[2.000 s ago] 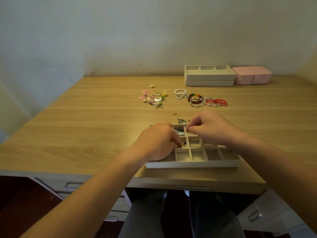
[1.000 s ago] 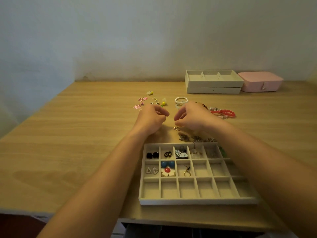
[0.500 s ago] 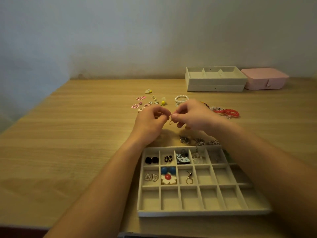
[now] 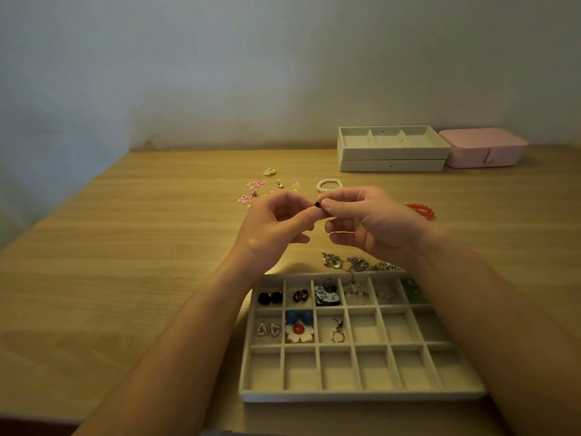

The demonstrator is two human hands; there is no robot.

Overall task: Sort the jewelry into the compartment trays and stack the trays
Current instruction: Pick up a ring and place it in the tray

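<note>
A grey compartment tray point(image 4: 361, 396) lies at the table's near edge, with several earrings in its two back rows. Above and beyond it, my left hand point(image 4: 276, 225) and my right hand point(image 4: 371, 221) meet and pinch a small dark earring point(image 4: 317, 204) between their fingertips. Silver pieces point(image 4: 345, 262) lie just behind the tray. Farther back lie pink flower earrings point(image 4: 251, 191), a pearl bracelet point(image 4: 328, 184) and a red bead bracelet point(image 4: 421, 210), partly hidden by my right hand.
Two stacked grey trays point(image 4: 393, 152) stand at the back right near the wall, with a pink jewelry box point(image 4: 482, 149) beside them. The wooden table point(image 4: 125, 247) stretches bare to the left.
Both hands left the tray, reached to the loose jewelry behind it, took up a small earring and raised it between their fingertips.
</note>
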